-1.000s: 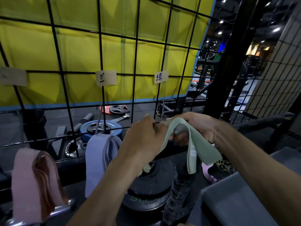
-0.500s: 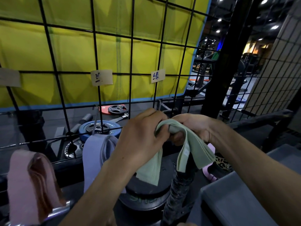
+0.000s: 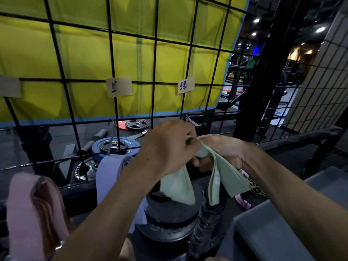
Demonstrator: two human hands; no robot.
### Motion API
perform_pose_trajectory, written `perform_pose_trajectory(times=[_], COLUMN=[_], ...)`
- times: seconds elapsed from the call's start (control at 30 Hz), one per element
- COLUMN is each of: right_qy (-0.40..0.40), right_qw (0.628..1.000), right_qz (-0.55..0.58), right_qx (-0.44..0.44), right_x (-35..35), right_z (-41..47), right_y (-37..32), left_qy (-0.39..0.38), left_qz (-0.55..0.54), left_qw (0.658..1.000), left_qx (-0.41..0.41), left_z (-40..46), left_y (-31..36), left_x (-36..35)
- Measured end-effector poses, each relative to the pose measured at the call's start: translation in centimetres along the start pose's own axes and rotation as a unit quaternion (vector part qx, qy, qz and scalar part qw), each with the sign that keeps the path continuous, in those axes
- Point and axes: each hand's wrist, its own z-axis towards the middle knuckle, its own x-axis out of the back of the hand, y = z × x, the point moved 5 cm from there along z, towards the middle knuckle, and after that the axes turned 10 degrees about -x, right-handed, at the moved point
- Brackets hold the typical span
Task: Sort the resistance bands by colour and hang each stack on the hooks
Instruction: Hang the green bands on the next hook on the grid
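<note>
Green resistance bands (image 3: pixel 224 178) hang in a folded stack from both hands, in front of the lower right part of the black wire grid (image 3: pixel 154 59), below the paper label (image 3: pixel 186 85) with a blue character on it. The left hand (image 3: pixel 167 147) curls its fingers round the stack's upper fold, with one end of the green fabric drooping under its wrist. The right hand (image 3: pixel 222 149) grips the same fold from the other side, and the rest of the stack drapes down below its palm. The two hands touch at the fold. Purple bands (image 3: pixel 109 174) hang over a hook at the grid's lower middle, under a second label (image 3: pixel 118 87). Pink bands (image 3: pixel 28 210) hang near the grid's lower left edge, well apart from the green stack. Below the hands stands a pile of black weight plates (image 3: pixel 167 219), and a blue plate (image 3: pixel 114 146) lies on the floor behind the grid. A leopard-print band (image 3: pixel 256 187) shows just beside the green stack's right end, next to a grey bin (image 3: pixel 282 228).
</note>
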Motion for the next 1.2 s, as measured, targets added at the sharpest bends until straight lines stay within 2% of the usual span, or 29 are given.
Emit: perform_pose_trajectory(times=[0.1, 0.23, 0.4, 0.7, 0.9, 0.97, 1.07, 1.2], right_qy=[-0.005, 0.023, 0.034, 0.043, 0.146, 0.198, 0.268, 0.355], right_qw=[0.999, 1.000, 0.998, 0.993, 0.984, 0.973, 0.942, 0.877], right_qz=[0.032, 0.005, 0.017, 0.096, 0.061, 0.015, -0.060, -0.193], right_qx=[0.001, 0.017, 0.057, 0.046, 0.083, 0.116, 0.192, 0.262], right_x=[-0.5, -0.7, -0.6, -1.8, -2.1, -1.8, -1.9, -2.9], right_z=[-0.5, -0.7, -0.2, -0.3, -1.0, -1.4, -2.9, -5.4], right_y=[0.0, -0.2, 0.0, 0.7, 0.9, 1.7, 2.5, 3.0], left_qy=[-0.005, -0.024, -0.028, 0.085, 0.110, 0.116, 0.109, 0.100], left_qz=[-0.030, -0.049, -0.015, 0.056, 0.105, 0.101, 0.090, 0.087], left_qw=[0.999, 0.997, 0.998, 0.993, 0.988, 0.987, 0.989, 0.991], left_qx=[-0.032, -0.051, -0.054, -0.065, -0.038, -0.036, -0.032, -0.027], left_z=[-0.2, -0.3, -0.8, -2.6, -2.5, -2.5, -2.7, -2.5], left_y=[-0.6, -1.0, -0.8, 0.3, 0.9, 0.7, 0.5, 0.6], left_x=[-0.1, 0.2, 0.0, -0.9, -1.5, -1.5, -1.6, -1.6])
